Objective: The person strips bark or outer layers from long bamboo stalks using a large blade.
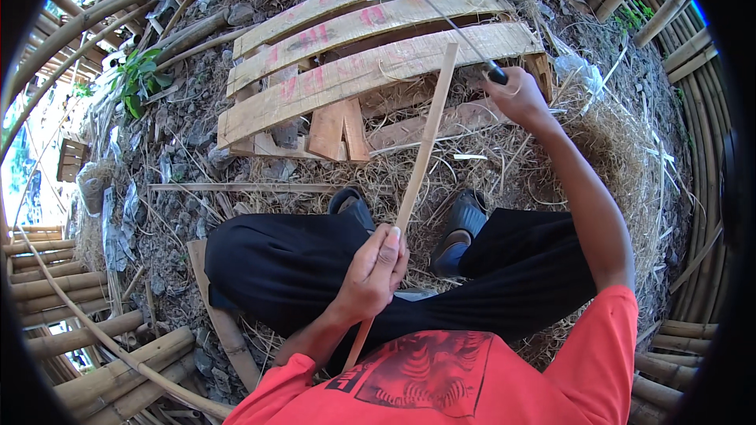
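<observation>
My left hand (376, 267) is wrapped round a long, pale bamboo strip (425, 138), which slants up from my lap toward the wooden slats in front of me. The strip's lower end lies against my red shirt. Farther out on the right, my right hand (516, 98) grips the black handle of a long, thin-bladed knife (450, 25). Its narrow blade points up and left, above the slats and apart from the strip. Beneath the blade stands a low wooden pallet (370, 59) with three wide slats bearing pink marks.
Fibrous shavings (614, 157) litter the ground around my sandals (465, 220). A thin wooden strip (244, 187) lies left of my feet, and a flat board (228, 346) is beside my left knee. Bamboo poles (693, 189) wall the right side; more poles (102, 366) stack at lower left.
</observation>
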Motion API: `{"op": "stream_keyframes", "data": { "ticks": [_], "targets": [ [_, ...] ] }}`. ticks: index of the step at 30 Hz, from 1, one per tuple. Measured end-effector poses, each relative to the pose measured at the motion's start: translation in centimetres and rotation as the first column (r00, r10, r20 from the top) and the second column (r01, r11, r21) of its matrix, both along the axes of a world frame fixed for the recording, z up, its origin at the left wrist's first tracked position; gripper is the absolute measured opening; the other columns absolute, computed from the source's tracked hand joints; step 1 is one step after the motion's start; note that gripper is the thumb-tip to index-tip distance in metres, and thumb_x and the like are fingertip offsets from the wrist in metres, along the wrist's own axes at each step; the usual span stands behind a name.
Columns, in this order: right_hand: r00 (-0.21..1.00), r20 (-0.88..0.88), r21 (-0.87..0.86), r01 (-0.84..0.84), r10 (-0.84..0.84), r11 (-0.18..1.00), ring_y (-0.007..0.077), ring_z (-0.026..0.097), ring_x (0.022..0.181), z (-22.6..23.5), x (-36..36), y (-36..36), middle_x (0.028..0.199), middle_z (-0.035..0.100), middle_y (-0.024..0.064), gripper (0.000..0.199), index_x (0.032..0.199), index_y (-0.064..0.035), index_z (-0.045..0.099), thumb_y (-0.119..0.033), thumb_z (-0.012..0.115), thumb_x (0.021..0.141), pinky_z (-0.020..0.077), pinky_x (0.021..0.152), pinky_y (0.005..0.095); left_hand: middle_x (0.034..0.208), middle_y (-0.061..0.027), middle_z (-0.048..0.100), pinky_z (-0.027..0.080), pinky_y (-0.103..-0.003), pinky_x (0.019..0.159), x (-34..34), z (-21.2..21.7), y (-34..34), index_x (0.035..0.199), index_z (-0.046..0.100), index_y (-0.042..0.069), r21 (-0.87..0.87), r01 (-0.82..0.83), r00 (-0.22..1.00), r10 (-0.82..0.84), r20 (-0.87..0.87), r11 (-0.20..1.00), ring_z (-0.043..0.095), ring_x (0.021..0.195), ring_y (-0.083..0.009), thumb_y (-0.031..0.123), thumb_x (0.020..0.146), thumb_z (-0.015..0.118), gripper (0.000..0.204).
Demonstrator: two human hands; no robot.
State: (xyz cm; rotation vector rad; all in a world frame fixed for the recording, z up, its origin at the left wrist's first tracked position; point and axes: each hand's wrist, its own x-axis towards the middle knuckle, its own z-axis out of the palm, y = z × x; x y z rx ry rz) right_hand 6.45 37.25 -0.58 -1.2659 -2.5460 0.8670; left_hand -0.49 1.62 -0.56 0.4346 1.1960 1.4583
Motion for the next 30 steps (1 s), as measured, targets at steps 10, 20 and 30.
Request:
{"op": "stream_keyframes", "data": {
  "ticks": [10, 20, 30],
  "targets": [
    [0.866, -0.378, -0.655, -0.001, -0.327, 0.756, 0.0038, 0.037, 0.043, 2.3, 1.3, -3.3, 0.053, 0.039, -0.0074, 0.031, 0.073, -0.0086, 0.05, -0.027, 0.066, 0.092, 0.0301, 0.043, 0.0227, 0.058, 0.0027, 0.038, 0.031, -0.019, 0.038, -0.6, 0.3, 0.6, 0.101, 0.047, 0.007, -0.065, -0.049, 0.999, 0.049, -0.003, 0.997, 0.034, 0.043, -0.0035, 0.037, 0.109, 0.03, 0.036],
    [0.865, -0.048, 0.176, -0.485, 0.5, 0.857, 0.0274, 0.063, 0.056, 3.5, 2.0, -8.8, 0.058, 0.06, 0.0104, 0.02, 0.08, -0.0074, 0.066, -0.026, 0.07, 0.085, 0.0489, 0.057, 0.0436, 0.062, 0.0053, 0.033, 0.026, -0.018, 0.042, -1.1, -0.6, 0.5, 0.098, 0.044, 0.011, -0.011, -0.057, 0.98, 0.058, 0.189, 0.998, 0.028, 0.049, -0.0024, 0.038, 0.11, 0.031, 0.032],
    [0.7, 0.265, -0.073, -0.671, 0.663, 0.738, 0.0366, 0.066, 0.061, 4.1, 1.7, -14.1, 0.062, 0.064, 0.0157, 0.017, 0.078, -0.0096, 0.069, -0.026, 0.07, 0.073, 0.0545, 0.063, 0.0465, 0.065, 0.0042, 0.034, 0.026, -0.021, 0.046, 0.4, -0.3, 0.4, 0.094, 0.043, 0.01, -0.118, -0.124, 0.992, 0.126, 0.011, 0.985, 0.03, 0.052, -0.0037, 0.033, 0.109, 0.036, 0.028]
  ]
}}
